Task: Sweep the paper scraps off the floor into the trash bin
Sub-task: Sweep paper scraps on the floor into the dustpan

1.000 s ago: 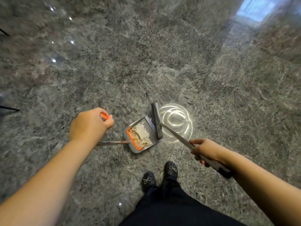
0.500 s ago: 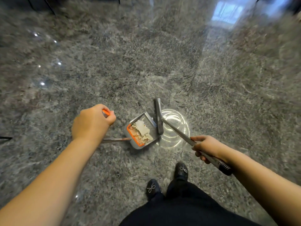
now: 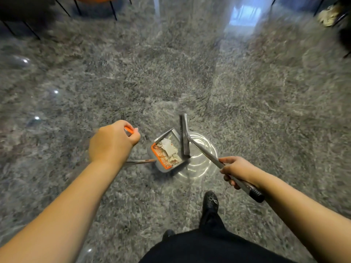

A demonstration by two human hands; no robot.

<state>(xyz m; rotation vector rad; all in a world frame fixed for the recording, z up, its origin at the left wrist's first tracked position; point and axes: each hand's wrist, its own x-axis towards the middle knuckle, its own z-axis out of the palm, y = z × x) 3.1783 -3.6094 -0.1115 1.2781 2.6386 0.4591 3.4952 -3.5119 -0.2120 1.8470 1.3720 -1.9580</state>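
A grey dustpan (image 3: 160, 167) with an orange comb edge hangs low over the floor, filled with pale paper scraps (image 3: 170, 150). My left hand (image 3: 112, 142) grips the orange-tipped top of its long handle. My right hand (image 3: 236, 168) grips the metal broom handle (image 3: 207, 153) near its black end. The grey broom head (image 3: 185, 134) stands just right of the dustpan's open side. No trash bin is in view.
Polished grey stone floor (image 3: 247, 103) all around, with a round light reflection under the broom. Thin black chair legs (image 3: 76, 6) and an orange seat stand at the far left. Something pale lies at the far right corner (image 3: 327, 15). My black shoe (image 3: 210, 201) is below the dustpan.
The view has tilted up and forward, bringing chair legs into sight. I have taken a step; my feet have shifted. Both hands keep their grips, with dustpan and broom carried together.
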